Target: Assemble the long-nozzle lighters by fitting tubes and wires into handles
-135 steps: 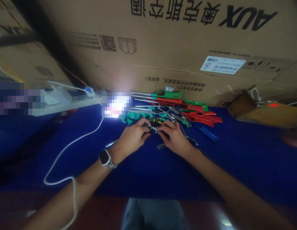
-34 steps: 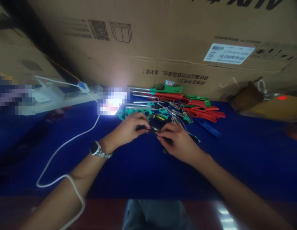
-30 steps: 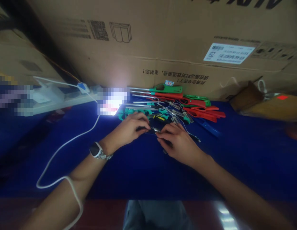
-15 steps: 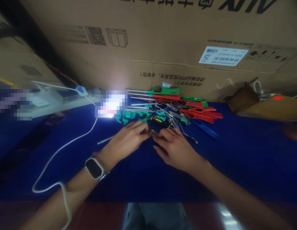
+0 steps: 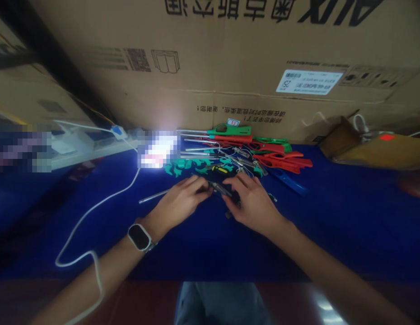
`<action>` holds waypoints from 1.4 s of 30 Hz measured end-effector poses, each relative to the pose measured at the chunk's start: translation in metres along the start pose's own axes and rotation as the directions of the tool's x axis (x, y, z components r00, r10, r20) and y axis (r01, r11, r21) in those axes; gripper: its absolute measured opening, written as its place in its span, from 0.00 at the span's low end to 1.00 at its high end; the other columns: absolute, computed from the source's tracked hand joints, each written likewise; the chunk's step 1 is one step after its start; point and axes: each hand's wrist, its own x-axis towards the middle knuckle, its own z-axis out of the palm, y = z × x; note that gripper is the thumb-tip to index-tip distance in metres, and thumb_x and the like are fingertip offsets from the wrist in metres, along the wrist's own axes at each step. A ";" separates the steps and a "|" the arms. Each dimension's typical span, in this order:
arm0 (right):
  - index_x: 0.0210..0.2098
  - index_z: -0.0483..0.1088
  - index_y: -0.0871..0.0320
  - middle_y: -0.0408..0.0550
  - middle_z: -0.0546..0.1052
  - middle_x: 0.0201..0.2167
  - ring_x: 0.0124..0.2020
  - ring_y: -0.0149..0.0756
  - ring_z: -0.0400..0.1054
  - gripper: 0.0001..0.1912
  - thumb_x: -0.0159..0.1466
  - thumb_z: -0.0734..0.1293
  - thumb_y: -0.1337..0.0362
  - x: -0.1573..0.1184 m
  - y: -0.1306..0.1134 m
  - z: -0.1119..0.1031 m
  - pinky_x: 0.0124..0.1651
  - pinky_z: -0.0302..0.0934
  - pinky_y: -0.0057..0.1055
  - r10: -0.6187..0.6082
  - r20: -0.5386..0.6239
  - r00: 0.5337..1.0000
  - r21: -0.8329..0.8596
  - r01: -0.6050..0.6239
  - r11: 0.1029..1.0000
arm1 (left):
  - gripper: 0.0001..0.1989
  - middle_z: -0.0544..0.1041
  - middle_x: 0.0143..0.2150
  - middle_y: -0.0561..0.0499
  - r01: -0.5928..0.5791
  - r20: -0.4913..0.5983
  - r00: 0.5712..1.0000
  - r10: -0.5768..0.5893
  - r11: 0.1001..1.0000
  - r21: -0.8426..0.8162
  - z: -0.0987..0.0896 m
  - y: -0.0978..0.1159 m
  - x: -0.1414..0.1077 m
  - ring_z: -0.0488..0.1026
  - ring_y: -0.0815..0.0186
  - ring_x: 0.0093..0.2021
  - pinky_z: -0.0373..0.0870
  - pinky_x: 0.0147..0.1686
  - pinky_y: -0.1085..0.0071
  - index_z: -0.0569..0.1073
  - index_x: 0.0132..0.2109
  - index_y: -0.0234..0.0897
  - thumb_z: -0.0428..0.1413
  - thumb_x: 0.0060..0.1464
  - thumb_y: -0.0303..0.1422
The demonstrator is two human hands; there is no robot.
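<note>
My left hand, a watch on its wrist, is closed round a slim metal lighter tube, which sticks out to the left. From its fingertips a small clear-grey lighter inner part reaches toward my right hand. The right thumb and forefinger curl round that part's other end; its exact shape is hidden by the fingers. Just beyond the hands lie a black-and-yellow tool, several teal plastic pieces and more thin tubes with white wires.
Green and red lighter casings are piled at the back, with a blue casing to their right. A white cable runs over the blue cloth and my left forearm. A large carton stands behind; a yellowish package lies at right.
The right fingers have spread wider, and more of the clear-grey part now shows between the hands. The left hand keeps its hold. The view has shifted slightly.
</note>
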 end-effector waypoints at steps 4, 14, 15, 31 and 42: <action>0.43 0.72 0.58 0.46 0.74 0.32 0.35 0.39 0.71 0.10 0.62 0.71 0.67 0.003 0.005 0.008 0.45 0.62 0.39 0.081 0.050 0.995 0.066 -0.085 0.994 | 0.13 0.74 0.44 0.46 -0.014 -0.049 0.999 0.013 1.000 -0.016 0.001 -0.002 0.000 0.72 0.61 0.45 0.75 0.46 0.63 0.77 0.50 0.35 0.51 0.64 0.23; 0.42 0.70 0.57 0.40 0.71 0.28 0.27 0.31 0.66 0.12 0.60 0.72 0.68 0.005 0.002 0.017 0.34 0.60 0.30 0.153 0.072 0.986 0.227 -0.165 0.960 | 0.08 0.73 0.37 0.47 0.239 -0.166 0.957 -0.237 0.971 -0.005 0.003 -0.009 -0.003 0.72 0.60 0.39 0.75 0.36 0.64 0.78 0.40 0.34 0.62 0.58 0.36; 0.42 0.69 0.57 0.40 0.71 0.28 0.27 0.31 0.66 0.12 0.60 0.72 0.68 0.004 0.001 0.017 0.34 0.60 0.30 0.150 0.069 0.986 0.225 -0.162 0.961 | 0.07 0.73 0.36 0.48 0.240 -0.147 0.960 -0.239 0.971 -0.017 0.002 -0.008 -0.002 0.71 0.60 0.39 0.75 0.36 0.64 0.78 0.39 0.35 0.61 0.59 0.35; 0.36 0.67 0.57 0.41 0.70 0.29 0.29 0.32 0.66 0.08 0.60 0.71 0.70 0.005 -0.003 0.018 0.36 0.59 0.31 0.111 0.079 0.991 0.201 -0.125 0.972 | 0.09 0.73 0.39 0.48 0.355 -0.114 0.919 -0.376 0.919 -0.170 0.007 0.001 0.000 0.74 0.60 0.39 0.75 0.37 0.63 0.79 0.40 0.35 0.65 0.55 0.35; 0.32 0.69 0.58 0.41 0.70 0.28 0.29 0.32 0.66 0.07 0.61 0.72 0.70 0.006 -0.003 0.018 0.35 0.59 0.31 0.121 0.077 0.990 0.184 -0.133 0.974 | 0.07 0.73 0.36 0.50 0.361 -0.118 0.904 -0.411 0.881 -0.304 0.011 0.000 0.000 0.74 0.64 0.36 0.74 0.36 0.66 0.78 0.39 0.36 0.65 0.54 0.34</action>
